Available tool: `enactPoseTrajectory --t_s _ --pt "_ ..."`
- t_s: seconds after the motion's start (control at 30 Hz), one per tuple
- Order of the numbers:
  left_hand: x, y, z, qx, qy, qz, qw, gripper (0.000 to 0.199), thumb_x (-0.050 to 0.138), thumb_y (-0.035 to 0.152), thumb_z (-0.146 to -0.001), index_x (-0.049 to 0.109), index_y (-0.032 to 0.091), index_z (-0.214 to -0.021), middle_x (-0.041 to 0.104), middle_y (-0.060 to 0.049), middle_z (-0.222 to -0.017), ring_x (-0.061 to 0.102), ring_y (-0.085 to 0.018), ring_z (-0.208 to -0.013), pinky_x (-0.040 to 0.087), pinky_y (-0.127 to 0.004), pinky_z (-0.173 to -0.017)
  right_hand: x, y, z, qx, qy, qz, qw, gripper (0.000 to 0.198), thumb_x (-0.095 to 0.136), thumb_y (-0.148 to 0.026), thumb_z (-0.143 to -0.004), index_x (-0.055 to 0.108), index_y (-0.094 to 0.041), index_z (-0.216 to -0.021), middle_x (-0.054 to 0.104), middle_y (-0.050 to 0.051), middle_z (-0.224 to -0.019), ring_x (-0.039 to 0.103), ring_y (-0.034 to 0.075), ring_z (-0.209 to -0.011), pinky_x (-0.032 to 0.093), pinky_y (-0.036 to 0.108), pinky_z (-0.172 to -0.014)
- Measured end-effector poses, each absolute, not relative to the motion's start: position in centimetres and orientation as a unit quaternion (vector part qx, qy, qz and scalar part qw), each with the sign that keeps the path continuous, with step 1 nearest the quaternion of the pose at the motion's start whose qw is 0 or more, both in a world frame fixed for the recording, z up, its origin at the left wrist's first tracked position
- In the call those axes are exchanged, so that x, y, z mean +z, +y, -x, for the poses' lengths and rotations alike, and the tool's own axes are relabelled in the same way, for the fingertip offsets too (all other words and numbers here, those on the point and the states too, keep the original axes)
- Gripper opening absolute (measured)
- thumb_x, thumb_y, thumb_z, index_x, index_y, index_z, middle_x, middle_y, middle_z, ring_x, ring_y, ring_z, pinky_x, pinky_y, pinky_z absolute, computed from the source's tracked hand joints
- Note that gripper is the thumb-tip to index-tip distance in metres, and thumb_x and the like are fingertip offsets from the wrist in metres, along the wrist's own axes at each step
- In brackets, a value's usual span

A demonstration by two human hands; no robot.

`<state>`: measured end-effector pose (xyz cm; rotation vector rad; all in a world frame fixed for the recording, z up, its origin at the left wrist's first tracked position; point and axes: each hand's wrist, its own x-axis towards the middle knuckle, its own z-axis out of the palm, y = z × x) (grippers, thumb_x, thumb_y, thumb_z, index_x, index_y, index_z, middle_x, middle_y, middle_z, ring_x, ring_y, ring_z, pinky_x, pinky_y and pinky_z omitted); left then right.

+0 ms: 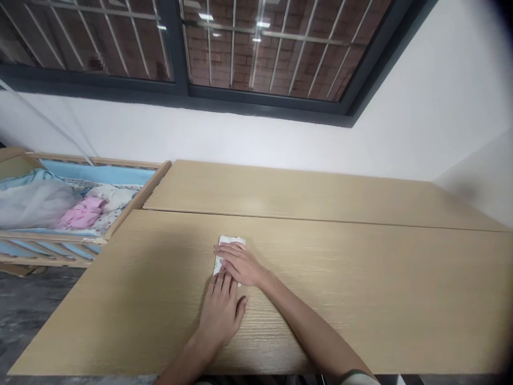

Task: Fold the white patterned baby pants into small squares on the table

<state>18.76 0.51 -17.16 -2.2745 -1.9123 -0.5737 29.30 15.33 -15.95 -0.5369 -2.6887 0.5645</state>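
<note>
A small flat white rectangle with faint coloured print (231,239), perhaps a folded cloth or a soft packet, lies on the wooden tabletop (340,278). My right hand (240,263) rests flat across its middle, fingers stretched to the left. Over the lower edge of the rectangle lie the fingertips of my left hand (221,307), palm down with the thumb out to the side. Both hands press from above without grasping, and they cover most of the rectangle. The fingertips of my left hand meet the thumb side of my right hand.
Behind a seam, a second wooden panel (280,190) runs along the white wall (260,139). To the left stands a wooden crib (154,184) with blue lining, a pink cloth (85,212) and white bedding. A dark-framed barred window (264,101) is above.
</note>
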Motion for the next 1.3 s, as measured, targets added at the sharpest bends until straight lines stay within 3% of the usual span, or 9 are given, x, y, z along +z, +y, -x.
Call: enactPoseTrajectory --t_s 0.4,0.53,0.63,0.77,0.93,1.07,1.17,1.3 --pt "-17.0 0.8 -18.4 -0.21 -0.625 0.751 0.036 0.042 0.048 0.034 -0.097 0.056 0.01 -0.131 0.056 -0.019 -0.139 0.047 -0.035 -0.133 0.04 -0.052 -0.108 -15.9 15.4 -29.2 0.204 -0.945 0.196 0.163 0.041 0.037 -0.028 -0.106 0.054 -0.022 -0.143 0.051 0.008 -0.152 0.038 0.02 -0.146 0.03 0.045 -0.12" --pt "-16.5 2.1 -16.8 -0.234 -0.61 0.757 -0.014 0.023 0.042 0.019 -0.098 0.064 0.019 -0.106 0.067 -0.01 -0.113 0.059 -0.027 -0.113 0.046 -0.043 -0.096 -16.2 15.5 -29.1 0.222 -0.939 0.196 0.175 0.041 0.034 -0.028 -0.107 0.054 -0.022 -0.143 0.052 0.008 -0.151 0.04 0.019 -0.145 0.03 0.044 -0.119" --pt "-16.0 3.5 -15.4 -0.233 -0.667 0.708 -0.01 0.021 0.042 0.02 -0.099 0.062 0.02 -0.091 0.067 -0.007 -0.096 0.062 -0.024 -0.093 0.047 -0.038 -0.083 -16.4 15.6 -29.1 0.245 -0.928 0.201 0.196 0.038 0.037 -0.029 -0.107 0.056 -0.022 -0.14 0.056 0.009 -0.147 0.044 0.02 -0.143 0.031 0.045 -0.118" --pt "-16.0 5.2 -14.3 -0.165 -0.754 0.634 0.042 0.019 0.051 0.032 -0.097 0.06 0.017 -0.1 0.066 -0.012 -0.097 0.063 -0.029 -0.092 0.047 -0.039 -0.077 -16.7 16.0 -29.0 0.286 -0.907 0.209 0.229 0.036 0.041 -0.029 -0.106 0.058 -0.025 -0.138 0.062 0.01 -0.14 0.051 0.02 -0.137 0.036 0.044 -0.114" --pt "-16.1 6.7 -14.3 -0.125 -0.758 0.639 -0.033 0.023 0.044 0.032 -0.1 0.058 0.016 -0.094 0.068 -0.011 -0.091 0.068 -0.027 -0.087 0.047 -0.035 -0.075 -16.8 16.4 -29.2 0.316 -0.891 0.204 0.255 0.034 0.047 -0.027 -0.102 0.061 -0.026 -0.133 0.067 0.009 -0.133 0.058 0.022 -0.13 0.04 0.044 -0.111" --pt "-16.1 6.9 -14.6 -0.159 -0.744 0.643 -0.085 0.025 0.037 0.03 -0.102 0.057 0.018 -0.092 0.07 -0.01 -0.089 0.07 -0.024 -0.084 0.048 -0.032 -0.071 -16.9 16.0 -29.2 0.314 -0.846 0.269 0.335 0.041 0.06 -0.029 -0.093 0.057 -0.023 -0.134 0.053 0.014 -0.147 0.044 0.027 -0.141 0.033 0.049 -0.117" --pt "-16.1 5.3 -14.1 -0.263 -0.715 0.641 -0.097 0.026 0.033 0.034 -0.103 0.055 0.02 -0.099 0.072 -0.009 -0.093 0.07 -0.024 -0.086 0.051 -0.033 -0.072 -16.6 14.9 -28.3 0.309 -0.788 0.343 0.407 0.054 0.066 -0.035 -0.09 0.051 -0.019 -0.139 0.043 0.018 -0.153 0.035 0.031 -0.146 0.029 0.051 -0.119" --pt "-15.3 1.0 -11.0 -0.378 -0.715 0.574 -0.124 0.026 0.034 0.038 -0.102 0.051 0.022 -0.112 0.074 -0.008 -0.094 0.071 -0.023 -0.079 0.054 -0.032 -0.064 -15.0 11.9 -25.0 0.409 -0.762 0.315 0.391 0.047 0.062 -0.041 -0.093 0.052 -0.021 -0.134 0.063 0.013 -0.13 0.061 0.026 -0.118 0.051 0.041 -0.1"
